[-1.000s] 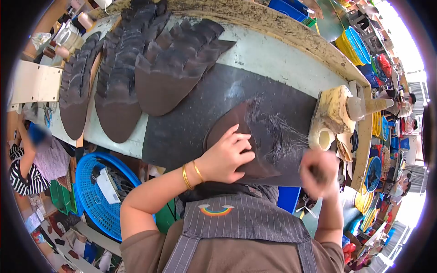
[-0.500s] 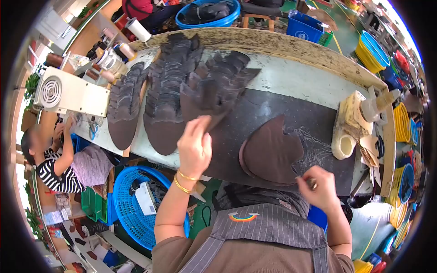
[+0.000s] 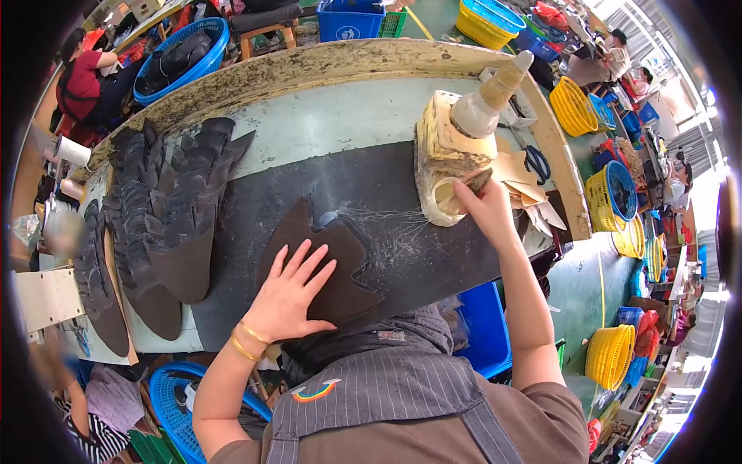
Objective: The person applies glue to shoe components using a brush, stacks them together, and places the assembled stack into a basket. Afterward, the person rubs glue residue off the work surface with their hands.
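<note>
My left hand (image 3: 292,298) lies flat with fingers spread on a dark brown shoe-upper piece (image 3: 334,255) with a notched edge. That piece rests on the black mat (image 3: 255,209). My right hand (image 3: 487,207) is closed around a short glue brush (image 3: 480,182), whose lower end is hidden at the mouth of a small cream cup (image 3: 442,193). The cup sits against a glue-crusted block (image 3: 452,139) carrying a cone-tipped bottle (image 3: 491,97). Thin glue strands streak the mat between cup and piece.
Overlapping rows of dark pieces (image 3: 185,224) lie at the left. Scissors (image 3: 535,162) and brown scraps (image 3: 514,174) are right of the cup. A raised wooden rim (image 3: 309,66) edges the table. Blue baskets (image 3: 166,402) stand below, and another person's striped sleeve (image 3: 100,437) shows lower left.
My left hand has come down from the rows onto the shoe-upper piece. My right hand has carried the brush from the piece's lower edge to the cup. The view has turned right.
</note>
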The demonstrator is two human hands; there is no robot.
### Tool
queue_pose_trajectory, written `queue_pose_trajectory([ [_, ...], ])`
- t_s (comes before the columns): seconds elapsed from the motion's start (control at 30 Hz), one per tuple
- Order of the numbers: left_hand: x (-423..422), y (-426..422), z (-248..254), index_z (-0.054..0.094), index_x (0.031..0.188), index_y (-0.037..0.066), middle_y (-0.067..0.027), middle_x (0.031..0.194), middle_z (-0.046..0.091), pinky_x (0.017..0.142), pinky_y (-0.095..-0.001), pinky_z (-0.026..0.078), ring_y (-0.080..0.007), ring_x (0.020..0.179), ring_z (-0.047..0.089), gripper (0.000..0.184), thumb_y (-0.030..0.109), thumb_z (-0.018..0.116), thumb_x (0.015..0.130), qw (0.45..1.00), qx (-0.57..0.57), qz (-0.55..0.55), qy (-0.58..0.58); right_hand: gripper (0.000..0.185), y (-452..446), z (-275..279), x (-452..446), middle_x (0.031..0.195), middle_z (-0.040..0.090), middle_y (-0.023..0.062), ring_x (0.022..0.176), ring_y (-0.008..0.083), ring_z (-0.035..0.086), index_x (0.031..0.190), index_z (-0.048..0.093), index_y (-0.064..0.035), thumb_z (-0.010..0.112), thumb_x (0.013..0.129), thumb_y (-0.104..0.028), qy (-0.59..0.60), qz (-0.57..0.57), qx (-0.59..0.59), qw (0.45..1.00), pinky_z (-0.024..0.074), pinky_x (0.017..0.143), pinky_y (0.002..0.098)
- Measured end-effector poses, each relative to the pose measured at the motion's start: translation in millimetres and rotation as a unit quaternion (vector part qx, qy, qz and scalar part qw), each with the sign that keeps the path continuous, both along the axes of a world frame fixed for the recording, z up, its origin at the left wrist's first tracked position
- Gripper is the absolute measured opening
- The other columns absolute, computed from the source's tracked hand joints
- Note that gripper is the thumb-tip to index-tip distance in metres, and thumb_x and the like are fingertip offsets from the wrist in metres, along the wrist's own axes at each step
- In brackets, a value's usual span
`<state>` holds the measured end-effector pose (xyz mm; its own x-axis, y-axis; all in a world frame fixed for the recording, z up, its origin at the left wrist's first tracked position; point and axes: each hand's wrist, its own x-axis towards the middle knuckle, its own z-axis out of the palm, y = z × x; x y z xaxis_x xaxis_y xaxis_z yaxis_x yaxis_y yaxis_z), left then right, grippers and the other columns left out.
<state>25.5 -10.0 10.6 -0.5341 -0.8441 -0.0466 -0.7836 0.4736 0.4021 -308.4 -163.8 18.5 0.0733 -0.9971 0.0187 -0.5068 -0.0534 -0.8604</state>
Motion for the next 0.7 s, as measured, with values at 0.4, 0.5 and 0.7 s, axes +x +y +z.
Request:
queue_pose_trajectory([
  [0.4, -1.6, -11.7, -7.0, 0.051, 0.138, 0.019, -0.0083, 0.149, 0.037, 0.103, -0.0497, 0.025, -0.0326, 0.123, 0.037, 0.09, 0.058, 0.077, 0.061, 0.999, -0.038, 0.019, -0.004, 0.02, -0.9, -22.4, 140.0, 0.066, 0.063, 0.0086, 0.064, 0.0093, 0.06, 0.08, 0.06, 0.0022, 0.069, 0.085, -0.015, -0.071, 0.145, 0.023, 0.987, 0.0484, 0.057, 0.0293],
  [0.5, -1.6, -11.7, -7.3, 0.051, 0.137, 0.026, -0.0088, 0.15, 0.035, 0.102, -0.0506, 0.024, -0.0335, 0.123, 0.036, 0.088, 0.059, 0.077, 0.06, 1.0, -0.02, 0.014, -0.007, 0.022, -13.5, -4.0, 139.6, 0.067, 0.065, 0.0111, 0.06, 0.0121, 0.061, 0.08, 0.06, 0.0033, 0.07, 0.082, -0.017, -0.022, 0.139, 0.056, 0.988, 0.0491, 0.057, 0.031],
  [0.7, -0.8, -14.0, -11.9, 0.052, 0.136, 0.031, -0.0104, 0.148, 0.035, 0.102, -0.0528, 0.023, -0.0358, 0.124, 0.034, 0.086, 0.06, 0.077, 0.059, 1.0, -0.023, 0.003, -0.018, 0.02, -30.8, -21.5, 145.6, 0.067, 0.061, 0.0027, 0.059, 0.0068, 0.055, 0.082, 0.059, 0.0015, 0.068, 0.086, -0.015, -0.046, 0.168, 0.065, 0.983, 0.0449, 0.051, 0.025],
])
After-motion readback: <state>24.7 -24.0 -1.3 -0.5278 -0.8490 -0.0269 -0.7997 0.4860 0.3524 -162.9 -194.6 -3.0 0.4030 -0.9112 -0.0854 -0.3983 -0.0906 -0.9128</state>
